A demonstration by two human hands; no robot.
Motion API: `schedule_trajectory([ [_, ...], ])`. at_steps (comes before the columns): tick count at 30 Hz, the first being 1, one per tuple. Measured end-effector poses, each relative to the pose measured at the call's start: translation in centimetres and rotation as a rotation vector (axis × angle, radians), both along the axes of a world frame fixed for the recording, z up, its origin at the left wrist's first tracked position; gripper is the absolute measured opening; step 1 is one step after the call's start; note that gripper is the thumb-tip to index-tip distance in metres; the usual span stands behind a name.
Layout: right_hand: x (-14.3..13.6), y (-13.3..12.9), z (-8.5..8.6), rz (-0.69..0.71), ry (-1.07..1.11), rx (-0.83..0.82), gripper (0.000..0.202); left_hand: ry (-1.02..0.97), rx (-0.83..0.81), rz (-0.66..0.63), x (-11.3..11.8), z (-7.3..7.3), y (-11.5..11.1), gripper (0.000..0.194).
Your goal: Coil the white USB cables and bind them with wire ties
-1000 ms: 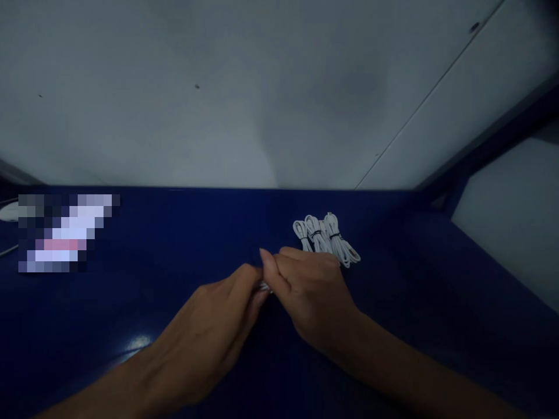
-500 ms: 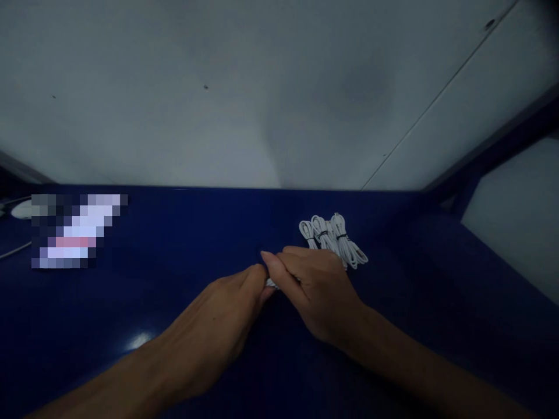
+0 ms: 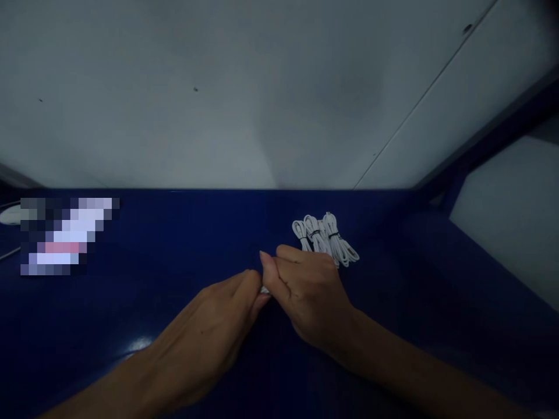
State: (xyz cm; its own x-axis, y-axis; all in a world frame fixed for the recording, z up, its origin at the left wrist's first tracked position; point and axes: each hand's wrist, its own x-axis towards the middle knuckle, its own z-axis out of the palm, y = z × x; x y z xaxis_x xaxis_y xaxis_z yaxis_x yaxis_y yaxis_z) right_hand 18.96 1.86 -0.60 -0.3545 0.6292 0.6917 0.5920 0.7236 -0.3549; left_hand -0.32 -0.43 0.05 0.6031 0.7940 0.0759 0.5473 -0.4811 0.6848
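Observation:
Both my hands meet at the middle of the view, above the blue surface (image 3: 196, 233). My left hand (image 3: 222, 320) is closed, its fingers pinching a small white bundle (image 3: 265, 290), likely cable, of which only a bit shows between the hands. Pressed up against it, my right hand (image 3: 308, 291) is closed round the other side of the same bundle, thumb on top. Just beyond my right hand lie several coiled white cables (image 3: 334, 235) with dark ties, side by side, their near ends partly hidden by that hand.
At the left lies a bright, pixelated rectangular object (image 3: 74, 233). Beside it, at the left edge, are a white rounded object (image 3: 9, 215) and a thin white cord. A pale wall (image 3: 218, 116) rises behind the surface, with a blue frame bar (image 3: 493, 145) at the right.
The whole view has shifted a little, so the cables and bright object appear slightly further left. Both hands keep nearly the same pose and hold.

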Motion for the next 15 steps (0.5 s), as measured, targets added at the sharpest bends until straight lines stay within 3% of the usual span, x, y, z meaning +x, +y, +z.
schedule_trajectory([
  [8, 0.4, 0.2, 0.2, 0.04, 0.074, -0.178, 0.05, 0.021, -0.125, 0.035, -0.2, 0.4, 0.3, 0.038],
  [12, 0.7, 0.3, 1.1, -0.091, 0.216, -0.414, 0.039, 0.015, -0.074, 0.165, -0.9, 1.0, 1.5, 0.039],
  [15, 1.0, 0.6, 1.2, -0.154, 0.173, -0.537, 0.031, -0.055, 0.022, 0.286, -1.3, 1.6, 2.5, 0.039],
])
